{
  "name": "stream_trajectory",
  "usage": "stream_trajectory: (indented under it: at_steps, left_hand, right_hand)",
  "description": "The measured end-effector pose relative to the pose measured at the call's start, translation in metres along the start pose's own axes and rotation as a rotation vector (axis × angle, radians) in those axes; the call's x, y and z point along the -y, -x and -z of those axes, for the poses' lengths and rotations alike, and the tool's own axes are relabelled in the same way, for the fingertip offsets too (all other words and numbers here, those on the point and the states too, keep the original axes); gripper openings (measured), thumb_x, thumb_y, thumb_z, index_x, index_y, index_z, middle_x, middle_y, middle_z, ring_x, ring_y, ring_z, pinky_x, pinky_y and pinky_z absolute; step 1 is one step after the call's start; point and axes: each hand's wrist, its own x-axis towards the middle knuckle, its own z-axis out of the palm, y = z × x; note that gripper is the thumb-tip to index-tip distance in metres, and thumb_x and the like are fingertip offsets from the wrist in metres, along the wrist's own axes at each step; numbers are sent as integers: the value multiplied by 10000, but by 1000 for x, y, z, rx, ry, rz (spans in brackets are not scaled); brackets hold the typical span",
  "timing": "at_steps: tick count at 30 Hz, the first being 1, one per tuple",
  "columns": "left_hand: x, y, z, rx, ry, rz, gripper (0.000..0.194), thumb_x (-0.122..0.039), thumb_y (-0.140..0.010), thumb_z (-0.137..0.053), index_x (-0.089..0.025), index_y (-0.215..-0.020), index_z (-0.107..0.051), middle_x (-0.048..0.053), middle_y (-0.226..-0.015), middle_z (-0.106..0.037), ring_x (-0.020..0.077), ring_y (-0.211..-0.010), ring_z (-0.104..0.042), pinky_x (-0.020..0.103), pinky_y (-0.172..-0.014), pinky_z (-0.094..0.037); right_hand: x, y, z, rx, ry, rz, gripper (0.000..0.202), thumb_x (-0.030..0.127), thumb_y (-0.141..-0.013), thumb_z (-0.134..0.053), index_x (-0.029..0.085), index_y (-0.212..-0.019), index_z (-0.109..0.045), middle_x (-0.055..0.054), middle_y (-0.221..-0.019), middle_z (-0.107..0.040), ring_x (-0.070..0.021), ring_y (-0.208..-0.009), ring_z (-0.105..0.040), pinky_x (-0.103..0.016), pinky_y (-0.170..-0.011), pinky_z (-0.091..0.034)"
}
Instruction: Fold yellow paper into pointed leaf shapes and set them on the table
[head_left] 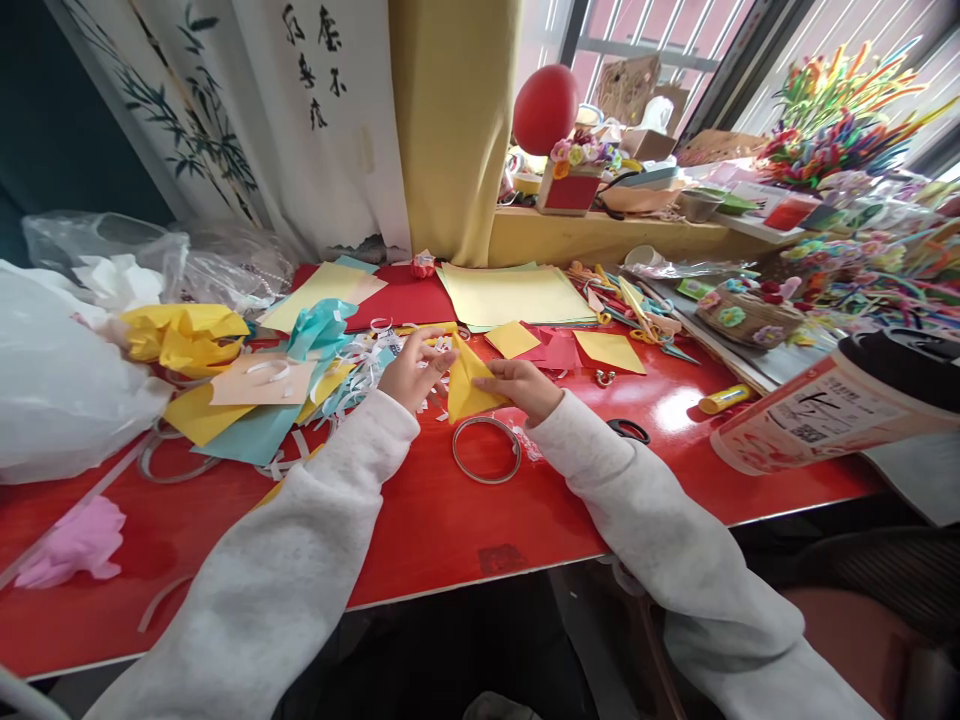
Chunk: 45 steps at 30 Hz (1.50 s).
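A folded piece of yellow paper [471, 382] is held above the red table, between my two hands. My right hand [529, 388] pinches its right corner between thumb and fingers. At the paper's left edge, my left hand [412, 372] has its fingers curled and its thumb tip against the paper. Just below lies a roll of narrow tape [486, 478], flat on the table. Two yellow paper squares [513, 339] [609, 351] lie behind my right hand, with red paper [555, 348] between them.
Paper scraps [367, 362], coloured sheets [259, 435] and a white plastic bag [71, 370] crowd the left. At right stand a paper cup [817, 410] with a black lid, a yellow glue stick [725, 399] and black-handled scissors [628, 431]. Pale yellow sheets [517, 296] lie at the back.
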Motion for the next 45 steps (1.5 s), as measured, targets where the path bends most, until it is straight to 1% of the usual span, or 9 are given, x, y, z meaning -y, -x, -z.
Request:
stream_trajectory:
  at_steps: [2, 6, 9, 13, 21, 26, 31, 40, 45]
  left_hand:
    - [-6, 3, 3, 72, 4, -63, 422, -366, -708, -504, -229, -1094, -400, 36, -896, -550, 82, -493, -543, 210, -419, -447]
    - [-10, 7, 10, 294, -131, -208, 262, -219, -707, -493, -205, -963, -546, 33, -896, -587, 113, -737, -573, 224, -631, -487]
    - [-8, 6, 14, 328, -250, -291, 233, -200, -684, -523, -201, -908, -586, 20, -901, -611, 116, -802, -564, 238, -736, -463]
    - [-6, 3, 18, 389, -274, -323, 204, -268, -674, -559, -193, -857, -613, 11, -840, -635, 111, -772, -572, 224, -715, -461]
    - [0, 0, 13, 256, -125, -264, 185, -333, -651, -593, -157, -707, -609, 17, -697, -596, 104, -652, -551, 211, -604, -451]
    - [1, 1, 3, 105, -35, -187, 212, -357, -669, -568, -146, -653, -587, 6, -618, -543, 86, -512, -524, 223, -521, -451]
    - [1, 3, -5, 10, 69, -98, 241, -377, -629, -598, -155, -690, -525, -11, -591, -534, 104, -498, -537, 235, -481, -468]
    - [4, 4, -2, 0, -298, -274, 161, -329, -701, -530, -169, -697, -515, -6, -645, -553, 92, -566, -534, 220, -565, -443]
    - [6, 4, -5, -42, -372, -307, 144, -300, -688, -544, -172, -677, -480, -13, -643, -537, 89, -562, -510, 219, -553, -425]
  right_hand:
    - [4, 2, 3, -74, -31, 19, 129, 147, -691, -557, 121, -816, -537, -34, -766, -598, -98, -634, -574, -221, -542, -521]
    - [9, 7, 5, -21, -40, 54, 181, 185, -722, -534, 139, -896, -522, -57, -823, -595, -121, -652, -591, -232, -475, -541]
    - [9, 9, 5, -2, -27, 50, 176, 189, -726, -536, 137, -893, -520, -56, -808, -598, -121, -650, -600, -220, -473, -548]
    - [8, 8, 7, 68, -56, 43, 212, 177, -700, -570, 138, -904, -531, -52, -867, -606, -134, -709, -614, -231, -536, -562]
    - [5, 6, 6, 164, -53, 67, 296, 113, -636, -616, 125, -914, -516, -41, -773, -638, -129, -673, -629, -226, -601, -546]
    - [3, 4, 1, 85, -25, 134, 258, 113, -630, -608, 118, -875, -530, -39, -758, -638, -139, -681, -631, -261, -651, -538]
    - [2, 3, 0, 5, -35, 165, 242, 99, -626, -598, 124, -859, -534, -18, -715, -632, -136, -656, -627, -273, -637, -538]
    - [-1, 2, -3, 20, -18, 158, 197, 95, -620, -587, 132, -804, -527, 3, -670, -613, -112, -584, -613, -247, -591, -536]
    - [1, 2, -3, 45, 29, 151, 219, 80, -630, -573, 128, -838, -524, -16, -723, -613, -109, -620, -613, -243, -598, -535]
